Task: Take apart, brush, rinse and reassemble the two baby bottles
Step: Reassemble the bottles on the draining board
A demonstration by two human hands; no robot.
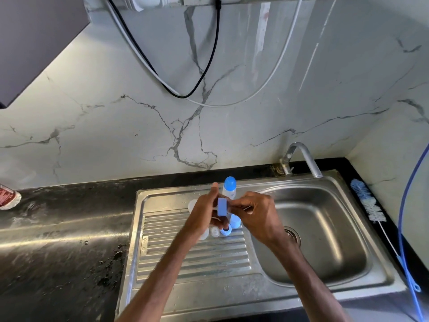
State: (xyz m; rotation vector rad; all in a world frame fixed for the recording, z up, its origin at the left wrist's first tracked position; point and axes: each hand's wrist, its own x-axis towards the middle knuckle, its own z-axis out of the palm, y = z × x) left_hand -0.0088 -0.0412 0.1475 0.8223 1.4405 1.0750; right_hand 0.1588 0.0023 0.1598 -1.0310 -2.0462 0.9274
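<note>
Over the ribbed drainboard my left hand grips a blue screw ring held on edge. My right hand pinches at the ring's right side, where a clear part seems to sit; the fingers hide it. A whole baby bottle with a blue cap stands upright just behind my hands. On the drainboard below them lie a blue cap, a small blue ring and two clear pieces.
The steel sink basin lies to the right, with the tap at its back edge. A blue-and-white bottle brush lies on the black counter right of the sink. A plastic bottle lies at the far left.
</note>
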